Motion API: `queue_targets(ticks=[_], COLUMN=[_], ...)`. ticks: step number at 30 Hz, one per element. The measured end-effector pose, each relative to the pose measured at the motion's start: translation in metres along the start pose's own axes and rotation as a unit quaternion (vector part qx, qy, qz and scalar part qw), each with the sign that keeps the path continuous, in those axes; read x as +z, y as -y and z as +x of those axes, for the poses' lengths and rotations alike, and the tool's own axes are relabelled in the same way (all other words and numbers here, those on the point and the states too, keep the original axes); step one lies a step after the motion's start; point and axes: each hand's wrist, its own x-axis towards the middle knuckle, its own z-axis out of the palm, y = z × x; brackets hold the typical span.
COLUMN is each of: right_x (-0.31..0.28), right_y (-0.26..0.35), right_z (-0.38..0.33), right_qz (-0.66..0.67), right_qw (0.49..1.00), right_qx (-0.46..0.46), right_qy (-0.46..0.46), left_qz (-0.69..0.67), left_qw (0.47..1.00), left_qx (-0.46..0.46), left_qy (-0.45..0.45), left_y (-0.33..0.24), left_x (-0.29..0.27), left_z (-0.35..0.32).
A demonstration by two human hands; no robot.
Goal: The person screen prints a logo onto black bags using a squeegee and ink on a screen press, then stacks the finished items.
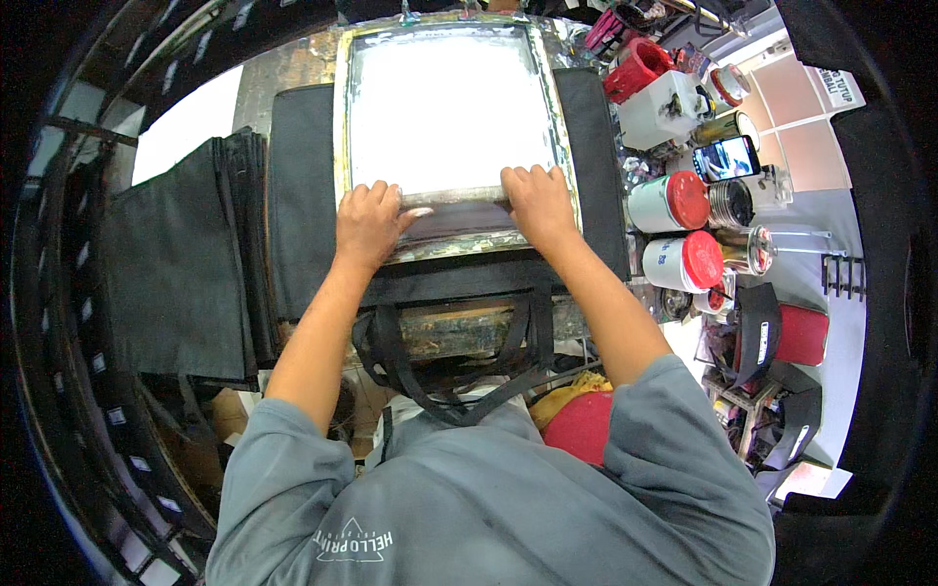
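A screen-printing frame point(343, 117) with a bright white mesh lies flat on a black fabric bag point(301, 195). Across the near part of the mesh stretches a squeegee point(454, 196), held at both ends. My left hand point(369, 223) is closed on its left end, with the thumb pointing inward along the near side. My right hand point(539, 205) grips the other end, fingers curled over the top. How the blade meets the mesh is hidden. The bag's black handles point(410, 376) hang over the near table edge toward my body.
A stack of black fabric bags point(176, 264) lies to the left. Along the right stand white tubs with red lids point(688, 200), a white jerrycan point(657, 109), a red container point(640, 68) and a lit phone point(725, 158). Clamps point(469, 8) sit at the frame's far edge.
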Motion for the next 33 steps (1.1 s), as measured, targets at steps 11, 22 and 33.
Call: queue_targets(ticks=[11, 22, 33], right_x=[-0.026, -0.019, -0.018], right_y=[0.002, 0.044, 0.042], right_z=[-0.012, -0.041, -0.036], right_qz=[0.033, 0.133, 0.154], right_qw=[0.998, 0.991, 0.986], right_qx=[-0.037, 0.006, 0.018], right_qy=[0.033, 0.028, 0.062], left_qz=[-0.061, -0.080, -0.087], left_qw=[0.996, 0.955, 0.960], left_qx=[-0.049, -0.254, -0.240], left_qy=[0.044, 0.135, 0.113], left_y=[-0.013, 0.025, 0.029], left_x=[-0.024, -0.024, -0.015], left_z=[-0.014, -0.105, -0.096])
